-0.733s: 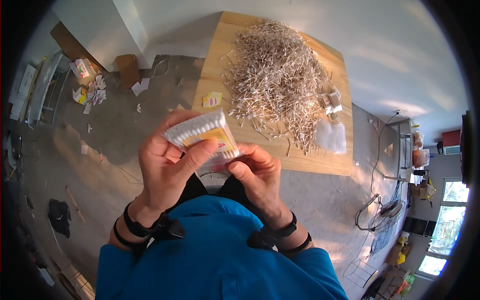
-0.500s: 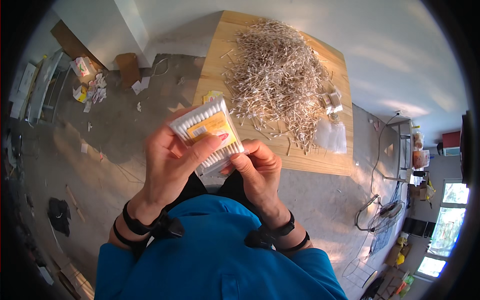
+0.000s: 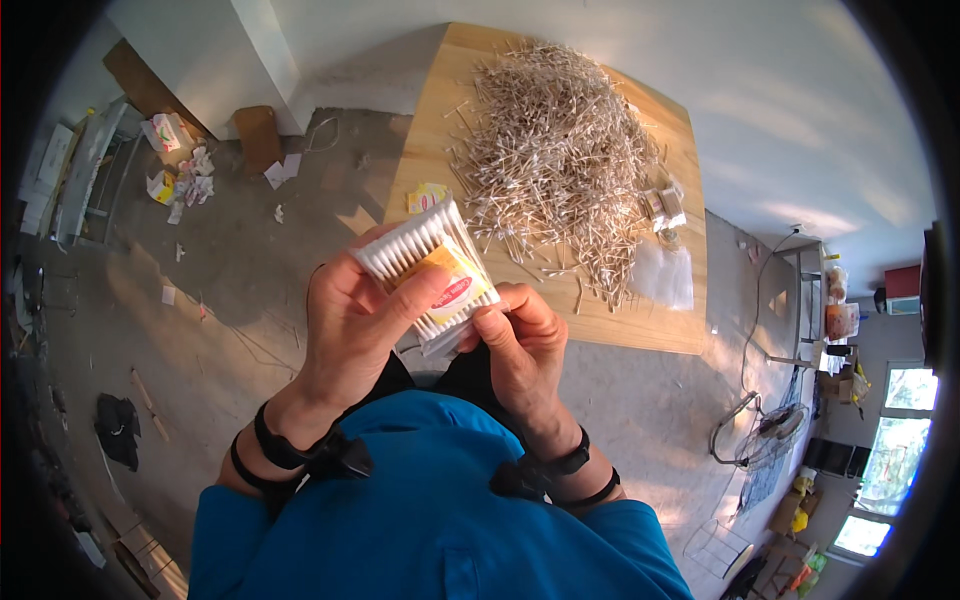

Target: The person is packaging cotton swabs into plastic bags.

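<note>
A clear pack of cotton swabs [image 3: 412, 248] with a yellow label is held tilted in front of me, short of the table. Around its left side wraps my left hand [image 3: 355, 318], the thumb lying across the label. At the pack's lower right corner, my right hand [image 3: 522, 342] pinches the clear film between thumb and fingers. Beyond the pack, a large heap of loose cotton swabs [image 3: 560, 150] covers much of the wooden table [image 3: 640, 335]. On the table's left edge lies a small yellow label card [image 3: 427, 197].
Clear plastic bags [image 3: 662, 275] and small packs of swabs [image 3: 664, 205] lie at the table's right side. A standing fan [image 3: 780, 425] is on the floor at right. Paper scraps [image 3: 195, 182] and a brown cardboard piece [image 3: 258, 140] are at far left.
Both hands have shifted slightly right with the pack. The pack has turned a little, and more of the label's red oval shows beside my left thumb.
</note>
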Demonstrator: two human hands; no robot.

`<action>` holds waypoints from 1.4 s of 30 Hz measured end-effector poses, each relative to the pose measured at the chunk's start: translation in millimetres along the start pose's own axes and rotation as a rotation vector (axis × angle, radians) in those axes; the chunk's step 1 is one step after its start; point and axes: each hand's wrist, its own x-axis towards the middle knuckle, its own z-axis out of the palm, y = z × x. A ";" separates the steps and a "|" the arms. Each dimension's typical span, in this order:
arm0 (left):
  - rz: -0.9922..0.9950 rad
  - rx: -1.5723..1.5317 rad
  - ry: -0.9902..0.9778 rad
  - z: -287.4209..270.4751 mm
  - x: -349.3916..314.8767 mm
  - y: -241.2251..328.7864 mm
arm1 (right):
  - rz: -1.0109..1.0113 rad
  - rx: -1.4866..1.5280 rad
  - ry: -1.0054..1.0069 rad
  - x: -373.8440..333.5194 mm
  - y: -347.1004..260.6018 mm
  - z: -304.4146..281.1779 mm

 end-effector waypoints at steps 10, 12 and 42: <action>-0.075 -0.003 -0.227 -23.3 1.8 -29.7 | 0.247 -0.307 -0.073 20.3 -35.2 -39.1; -0.139 0.024 -0.272 -30.5 2.2 -32.1 | 0.414 -0.368 -0.222 25.2 -47.4 -49.6; -0.097 0.279 -0.182 -27.0 2.0 -30.1 | 0.094 -0.520 -0.005 35.1 -47.3 -26.0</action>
